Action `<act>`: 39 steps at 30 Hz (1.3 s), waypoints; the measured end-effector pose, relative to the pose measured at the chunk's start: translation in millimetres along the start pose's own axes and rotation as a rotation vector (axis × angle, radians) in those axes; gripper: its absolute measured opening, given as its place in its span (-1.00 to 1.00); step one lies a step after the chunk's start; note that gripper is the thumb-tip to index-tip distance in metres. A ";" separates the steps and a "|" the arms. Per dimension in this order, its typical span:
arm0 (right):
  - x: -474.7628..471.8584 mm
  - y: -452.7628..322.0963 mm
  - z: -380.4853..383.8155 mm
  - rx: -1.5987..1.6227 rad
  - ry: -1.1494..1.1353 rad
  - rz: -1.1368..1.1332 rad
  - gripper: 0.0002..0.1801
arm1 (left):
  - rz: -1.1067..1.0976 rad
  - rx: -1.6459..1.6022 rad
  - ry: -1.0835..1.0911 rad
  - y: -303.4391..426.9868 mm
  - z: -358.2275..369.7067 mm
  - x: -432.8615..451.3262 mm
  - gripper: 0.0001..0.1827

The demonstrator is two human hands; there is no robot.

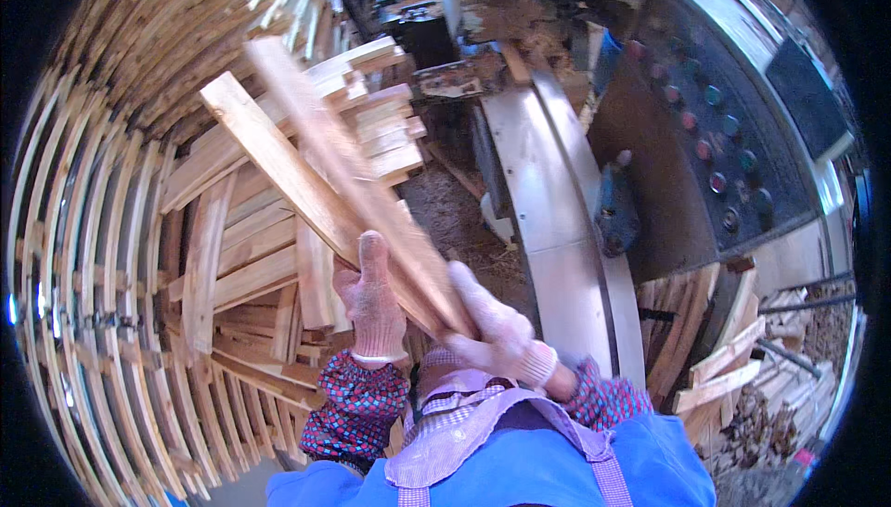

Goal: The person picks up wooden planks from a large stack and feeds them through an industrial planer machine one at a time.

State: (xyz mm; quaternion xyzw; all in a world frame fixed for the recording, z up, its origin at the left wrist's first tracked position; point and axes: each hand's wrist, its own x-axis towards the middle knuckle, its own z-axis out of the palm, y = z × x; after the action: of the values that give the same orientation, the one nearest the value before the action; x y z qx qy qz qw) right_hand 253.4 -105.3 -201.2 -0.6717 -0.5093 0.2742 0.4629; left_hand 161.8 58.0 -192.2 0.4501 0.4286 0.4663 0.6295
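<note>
Two wooden boards slant up and left from my body, spread apart at their far ends. My left hand (372, 298), in a knit work glove, grips the lower-left board (271, 145) with the thumb up against its side. The gloved right hand (498, 326) grips the near end of the other board (348, 166), which looks blurred. Near my hands the two boards lie against each other. Beyond and under them rests a stack of cut boards (261, 249), some crossing others.
On the right runs a long metal machine bed (550, 208) with a fence. Beside it stands a control panel (724, 138) with several buttons. Racks of wooden strips (104, 284) curve along the left. Scrap wood (724, 368) lies at lower right. Sawdust covers the floor (452, 208).
</note>
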 end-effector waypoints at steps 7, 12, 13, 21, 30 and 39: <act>-132.8 114.7 -7.0 -0.819 0.304 0.437 -0.25 | -0.205 0.023 -0.231 -11.1 18.4 -3.1 -0.54; -11.6 189.1 -48.4 -1.133 0.341 0.327 -0.34 | -0.347 -0.081 -0.277 -7.1 27.1 4.5 -0.49; 31.9 209.8 -64.3 -1.119 0.400 0.236 -0.40 | -0.345 -0.089 -0.272 -7.7 28.9 6.9 -0.50; 220.4 300.8 -162.9 -1.085 0.596 0.012 -0.56 | -0.268 -0.157 -0.224 -16.4 45.1 18.4 -0.51; -6.2 40.0 -22.6 0.207 -0.026 0.100 -0.03 | -0.284 0.218 -0.537 -26.9 27.0 10.3 -0.41; -104.2 148.3 -19.8 -1.037 0.349 0.438 -0.36 | -0.047 0.049 -0.323 103.8 -23.6 174.9 -0.70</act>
State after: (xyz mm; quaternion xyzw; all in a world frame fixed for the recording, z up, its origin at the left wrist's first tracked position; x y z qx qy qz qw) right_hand 299.4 -217.6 -337.3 -0.9351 -0.3426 -0.0363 0.0834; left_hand 152.9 248.7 -118.2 0.5243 0.3437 0.3622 0.6898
